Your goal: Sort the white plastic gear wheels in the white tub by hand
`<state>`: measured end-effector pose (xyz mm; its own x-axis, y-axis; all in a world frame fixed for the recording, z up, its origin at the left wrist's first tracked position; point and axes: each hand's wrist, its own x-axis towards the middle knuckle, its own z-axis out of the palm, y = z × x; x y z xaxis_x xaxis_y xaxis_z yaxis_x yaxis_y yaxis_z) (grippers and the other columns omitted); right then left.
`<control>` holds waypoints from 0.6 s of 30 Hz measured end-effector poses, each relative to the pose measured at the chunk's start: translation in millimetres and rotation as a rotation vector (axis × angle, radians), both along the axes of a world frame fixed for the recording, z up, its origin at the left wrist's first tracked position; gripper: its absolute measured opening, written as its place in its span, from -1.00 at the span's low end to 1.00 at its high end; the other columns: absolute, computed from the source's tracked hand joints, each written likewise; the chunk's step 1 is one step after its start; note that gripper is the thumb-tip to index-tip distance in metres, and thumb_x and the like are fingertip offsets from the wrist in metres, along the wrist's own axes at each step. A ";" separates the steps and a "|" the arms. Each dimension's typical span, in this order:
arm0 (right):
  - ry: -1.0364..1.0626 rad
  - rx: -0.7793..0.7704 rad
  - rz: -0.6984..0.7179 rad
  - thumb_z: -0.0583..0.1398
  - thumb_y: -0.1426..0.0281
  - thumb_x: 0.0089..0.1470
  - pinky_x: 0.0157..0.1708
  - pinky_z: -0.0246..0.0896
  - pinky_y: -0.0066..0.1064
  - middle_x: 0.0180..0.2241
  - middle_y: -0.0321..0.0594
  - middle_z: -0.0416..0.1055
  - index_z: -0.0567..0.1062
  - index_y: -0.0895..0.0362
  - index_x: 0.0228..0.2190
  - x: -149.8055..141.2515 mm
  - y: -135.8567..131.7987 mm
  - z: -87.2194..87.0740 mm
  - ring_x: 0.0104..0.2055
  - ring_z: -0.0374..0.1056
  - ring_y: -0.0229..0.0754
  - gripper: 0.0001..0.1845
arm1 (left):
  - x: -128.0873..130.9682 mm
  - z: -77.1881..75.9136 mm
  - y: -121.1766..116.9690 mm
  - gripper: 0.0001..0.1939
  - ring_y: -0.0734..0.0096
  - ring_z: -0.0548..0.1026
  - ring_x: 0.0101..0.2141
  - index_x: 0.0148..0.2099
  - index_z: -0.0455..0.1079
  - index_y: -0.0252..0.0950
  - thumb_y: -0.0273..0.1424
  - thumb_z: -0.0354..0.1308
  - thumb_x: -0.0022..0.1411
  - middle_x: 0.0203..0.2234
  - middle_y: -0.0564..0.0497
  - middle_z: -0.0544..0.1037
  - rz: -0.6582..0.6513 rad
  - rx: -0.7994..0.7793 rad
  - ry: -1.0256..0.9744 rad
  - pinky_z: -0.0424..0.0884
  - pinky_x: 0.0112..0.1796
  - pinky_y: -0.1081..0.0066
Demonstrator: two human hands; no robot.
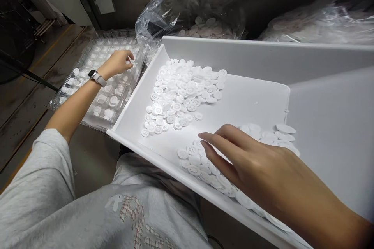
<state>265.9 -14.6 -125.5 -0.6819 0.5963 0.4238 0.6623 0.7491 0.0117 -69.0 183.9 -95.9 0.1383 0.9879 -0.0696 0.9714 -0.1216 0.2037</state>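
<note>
A white tray (pixel 248 97) slopes across my lap and holds two heaps of small white plastic discs. The larger heap of discs (pixel 181 93) lies toward the far left corner. My right hand (pixel 248 163) rests on the nearer heap (pixel 195 163), fingers stretched out over the discs. My left hand (pixel 118 62), with a watch on the wrist, reaches over a clear blister tray (pixel 96 81) at the left; its fingers are curled in a pinch on a small white disc (pixel 128 60). Some pockets of the blister tray hold discs.
Clear plastic bags (pixel 189 11) with more white discs lie behind the white tray, another bag (pixel 321 23) at the far right. The floor (pixel 29 97) shows at the left. My grey-clothed lap (pixel 117 210) sits below the tray.
</note>
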 end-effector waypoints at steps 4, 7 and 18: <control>-0.019 0.011 -0.005 -0.07 0.43 0.39 -0.74 -0.03 -0.41 -0.48 -0.31 0.27 0.49 0.20 -0.33 0.1 -0.2 -2.3 -0.69 0.05 -0.33 -0.62 | -3.0 0.6 -1.8 -0.52 0.16 0.50 -0.05 0.17 0.40 -0.31 -0.37 0.21 0.19 0.11 -0.20 0.52 0.007 -0.003 0.005 0.43 -0.06 0.25; -0.012 0.013 0.001 -0.08 0.42 0.39 -0.74 -0.04 -0.40 -0.49 -0.32 0.25 0.48 0.18 -0.35 -0.3 0.1 -3.6 -0.69 0.03 -0.32 -0.60 | -9.4 1.4 -0.1 -0.50 0.18 0.50 -0.06 0.18 0.39 -0.28 -0.35 0.23 0.19 0.11 -0.18 0.52 0.003 -0.009 0.015 0.43 -0.07 0.25; -0.028 -0.049 0.014 -0.07 0.43 0.39 -0.72 -0.11 -0.41 -0.52 -0.32 0.25 0.47 0.17 -0.40 1.3 -0.3 -8.3 -0.68 0.05 -0.33 -0.59 | -11.4 -3.8 -2.4 -0.69 0.32 0.52 -0.06 -0.05 0.47 -0.34 -0.19 0.19 0.34 -0.08 -0.08 0.56 -0.024 -0.038 0.122 0.46 0.03 0.15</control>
